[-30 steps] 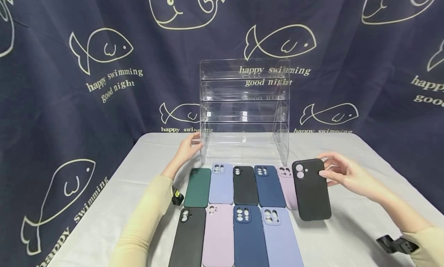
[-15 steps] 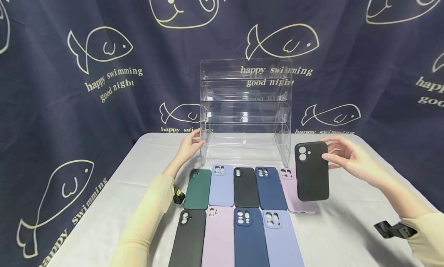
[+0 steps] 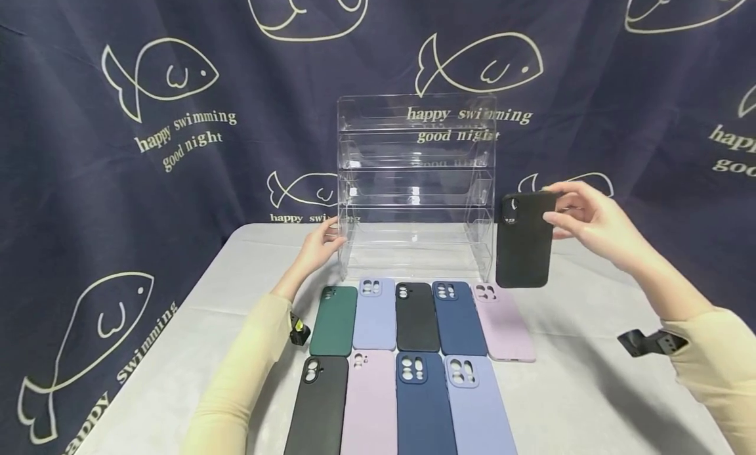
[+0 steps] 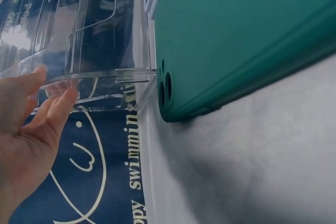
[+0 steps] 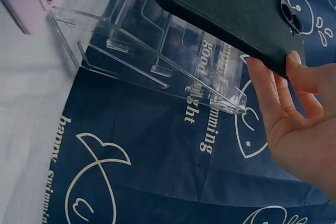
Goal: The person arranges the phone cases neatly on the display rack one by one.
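Held black case: hangs clear of the counter point(image 3: 573, 383), upright, at between 3 and 4 o'clock from the middle of the clear rack point(image 3: 416, 207) and just beside its right side; contact with that side I cannot tell. Its camera cutout sits at the case's own 11 o'clock, and the case body point(image 3: 522, 251) faces the head camera.

Right hand: point(image 3: 602, 228) pinches the case at its 2 o'clock edge — thumb on the face, other fingers behind.

Left hand: point(image 3: 319, 248) at the rack's 8 o'clock, thumb and fingers clamped on the edge of its left side panel.

Case handling: probably very light, soft-skinned and slightly bendy, with a matt surface that should not slip much; hard to break. A corner pinch likely lets the bottom swing, so the long side edges look the steadier hold.

Rack handling: looks like thin, stiff plastic, light enough to skid and perhaps brittle; the side panels seem the best grip.

Back row: at 6 o'clock from the rack, left to right — green case point(image 3: 333, 324), light blue case point(image 3: 375, 320), second black case point(image 3: 417, 324), dark blue case point(image 3: 461, 324), pink case point(image 3: 506, 330).

Front row: nearer the person, four more cases: black, pink point(image 3: 371, 409), dark blue and light blue.

Backdrop: navy curtain point(image 3: 195, 258) with fish drawings.
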`<state>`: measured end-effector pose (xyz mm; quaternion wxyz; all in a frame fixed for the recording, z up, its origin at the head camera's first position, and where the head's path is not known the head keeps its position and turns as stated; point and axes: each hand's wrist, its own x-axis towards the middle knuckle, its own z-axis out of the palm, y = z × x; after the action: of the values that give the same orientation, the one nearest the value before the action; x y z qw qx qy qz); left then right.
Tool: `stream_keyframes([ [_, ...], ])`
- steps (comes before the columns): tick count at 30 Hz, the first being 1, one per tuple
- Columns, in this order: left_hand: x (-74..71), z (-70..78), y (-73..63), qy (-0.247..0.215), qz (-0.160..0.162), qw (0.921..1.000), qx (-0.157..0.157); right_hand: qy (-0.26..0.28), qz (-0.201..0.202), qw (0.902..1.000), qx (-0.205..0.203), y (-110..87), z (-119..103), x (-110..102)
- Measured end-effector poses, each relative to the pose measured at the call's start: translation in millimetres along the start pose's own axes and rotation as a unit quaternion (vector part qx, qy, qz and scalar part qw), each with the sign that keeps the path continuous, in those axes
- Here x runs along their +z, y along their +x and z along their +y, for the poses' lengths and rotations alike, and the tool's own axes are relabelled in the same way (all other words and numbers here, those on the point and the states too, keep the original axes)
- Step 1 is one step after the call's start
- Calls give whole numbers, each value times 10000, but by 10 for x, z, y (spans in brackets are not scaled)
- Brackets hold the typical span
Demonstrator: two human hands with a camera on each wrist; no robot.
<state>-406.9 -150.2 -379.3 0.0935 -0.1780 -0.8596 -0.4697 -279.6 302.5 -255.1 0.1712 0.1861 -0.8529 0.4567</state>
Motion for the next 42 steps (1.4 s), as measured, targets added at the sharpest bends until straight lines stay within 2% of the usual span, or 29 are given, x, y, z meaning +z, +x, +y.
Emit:
stream_keyframes([
  [5,-6,-17,21,-14,-83,9999,91,138,277,9995,-3,160,-38,-43],
  [9,-14,-25,22,-32,-132,9999,49,269,443,9986,95,264,-79,-54],
  [12,-18,-29,25,-19,-123,9999,-26,324,522,9980,157,345,-101,-55],
  [23,11,-6,32,64,-154,9998,58,733,736,9946,21,585,-149,-96],
  [30,-19,-70,7,-281,-131,9995,-84,792,874,9930,-37,767,-170,-66],
  [33,-21,-91,15,-293,-116,9995,-86,1147,917,9891,-111,852,-175,-70],
  [36,-15,-104,33,-254,-117,9996,-62,1704,978,9803,-204,948,-199,-81],
  [42,-17,-112,49,-278,-113,9995,-2,2211,1160,9678,-308,1158,-306,-98],
])
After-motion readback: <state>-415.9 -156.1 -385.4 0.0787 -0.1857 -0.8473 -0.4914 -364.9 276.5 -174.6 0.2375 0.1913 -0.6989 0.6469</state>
